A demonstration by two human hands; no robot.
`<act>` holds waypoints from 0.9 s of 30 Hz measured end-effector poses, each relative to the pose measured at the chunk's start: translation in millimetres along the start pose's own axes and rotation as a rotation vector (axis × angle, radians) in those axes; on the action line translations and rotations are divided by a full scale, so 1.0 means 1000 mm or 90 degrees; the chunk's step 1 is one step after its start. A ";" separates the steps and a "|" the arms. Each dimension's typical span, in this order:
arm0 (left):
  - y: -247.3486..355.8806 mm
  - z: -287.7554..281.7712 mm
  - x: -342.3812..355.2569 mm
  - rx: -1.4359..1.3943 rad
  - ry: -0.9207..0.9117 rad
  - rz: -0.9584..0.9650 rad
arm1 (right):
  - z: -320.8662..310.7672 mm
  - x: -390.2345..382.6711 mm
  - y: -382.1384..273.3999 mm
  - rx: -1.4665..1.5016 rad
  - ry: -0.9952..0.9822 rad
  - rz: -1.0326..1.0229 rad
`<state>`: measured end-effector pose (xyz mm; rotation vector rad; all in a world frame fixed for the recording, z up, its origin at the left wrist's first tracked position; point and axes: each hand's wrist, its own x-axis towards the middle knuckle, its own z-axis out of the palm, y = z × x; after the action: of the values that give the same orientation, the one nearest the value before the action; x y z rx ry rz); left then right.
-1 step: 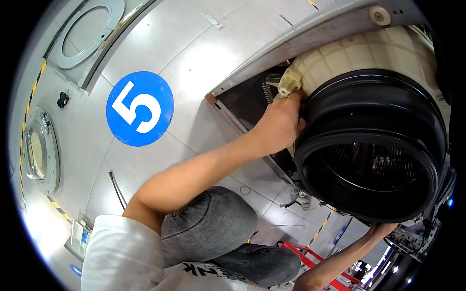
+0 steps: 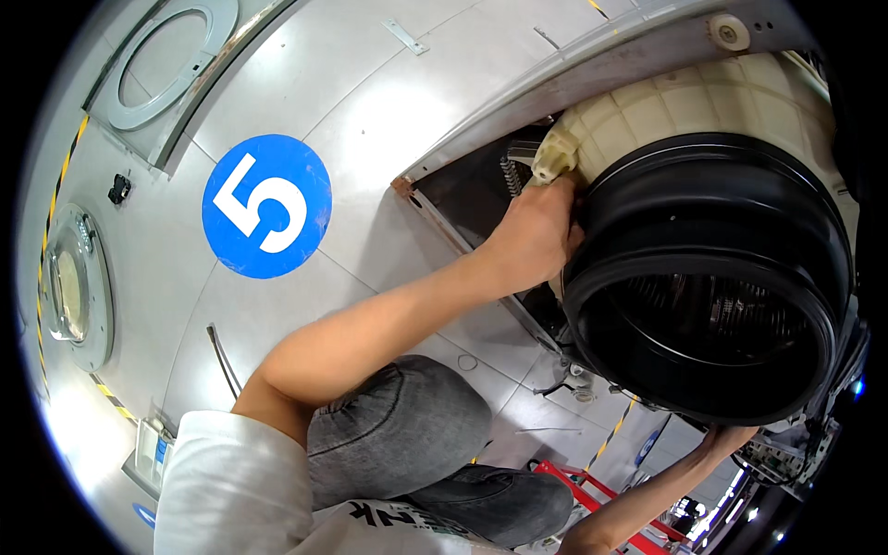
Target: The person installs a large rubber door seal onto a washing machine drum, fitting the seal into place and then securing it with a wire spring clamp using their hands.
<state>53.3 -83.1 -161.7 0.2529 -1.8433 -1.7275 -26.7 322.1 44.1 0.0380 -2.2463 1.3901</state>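
A washing machine's cream plastic tub [image 2: 684,97] is exposed inside its metal cabinet [image 2: 601,69], with a black rubber door gasket [image 2: 703,208] around its opening. Through the opening a dark metal drum [image 2: 754,310] shows. My left hand [image 2: 536,236] is closed at the gasket's left edge, just below a cream plastic lug [image 2: 553,159]; its curled fingertips and what they grip are hidden. Beside that lug hangs a coil spring [image 2: 510,176]. My right hand [image 2: 735,437] reaches under the gasket's bottom, its fingers out of sight behind the rubber.
On the tiled floor at left lie a round washer door [image 2: 100,314], a small black part [image 2: 119,190] and a dark rod [image 2: 220,356]. A panel with a grey ring [image 2: 217,37] lies far left. A red metal frame [image 2: 583,499] stands beside my knees.
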 end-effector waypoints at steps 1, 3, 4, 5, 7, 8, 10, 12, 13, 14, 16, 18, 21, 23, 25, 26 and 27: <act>-0.002 0.001 0.000 -0.006 0.007 0.016 | -0.003 0.003 0.001 -0.011 -0.019 -0.005; -0.006 0.001 -0.003 -0.015 0.016 0.015 | -0.001 0.000 -0.002 -0.028 -0.018 -0.008; -0.007 0.002 -0.003 -0.020 0.021 0.015 | 0.001 -0.001 -0.005 -0.036 -0.016 -0.010; -0.009 0.003 -0.004 -0.026 0.026 0.019 | -0.001 0.001 -0.002 -0.033 -0.026 -0.020; -0.011 0.006 -0.007 -0.038 0.039 0.025 | -0.008 0.005 0.003 -0.030 -0.046 -0.042; -0.011 0.009 -0.008 -0.057 0.058 0.023 | -0.010 0.006 0.005 -0.020 -0.041 -0.036; -0.012 0.015 -0.010 -0.096 0.098 0.020 | -0.009 0.003 0.003 0.000 -0.028 -0.025; -0.013 0.020 -0.012 -0.036 0.079 -0.013 | -0.009 0.003 0.003 0.020 -0.020 -0.005; -0.014 0.022 -0.013 -0.006 0.068 -0.030 | -0.008 0.002 0.002 0.030 -0.016 0.005; -0.016 0.022 -0.013 -0.013 0.066 -0.025 | -0.007 0.002 0.002 0.026 -0.021 0.002; -0.020 0.023 -0.012 -0.021 0.056 -0.008 | -0.008 0.000 0.002 0.025 -0.026 0.000; -0.022 0.025 -0.011 -0.039 0.066 0.000 | -0.011 0.003 0.003 0.028 -0.038 0.005; -0.026 0.027 -0.014 -0.077 0.066 -0.029 | -0.006 0.001 0.006 0.014 -0.020 -0.029; -0.024 0.028 -0.016 -0.072 0.070 -0.034 | 0.000 -0.004 0.006 -0.008 -0.005 -0.052; -0.017 0.028 -0.019 -0.033 0.083 -0.013 | 0.003 -0.008 0.004 -0.040 0.000 -0.063; -0.014 0.027 -0.019 -0.030 0.060 -0.033 | 0.000 -0.006 0.006 -0.026 -0.005 -0.070; -0.009 0.024 -0.019 -0.028 0.035 -0.051 | -0.007 -0.003 0.010 -0.014 -0.007 -0.078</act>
<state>53.5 -54.3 -175.7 0.3575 -1.7760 -1.7954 -23.9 332.2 37.3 0.1739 -2.2288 1.3031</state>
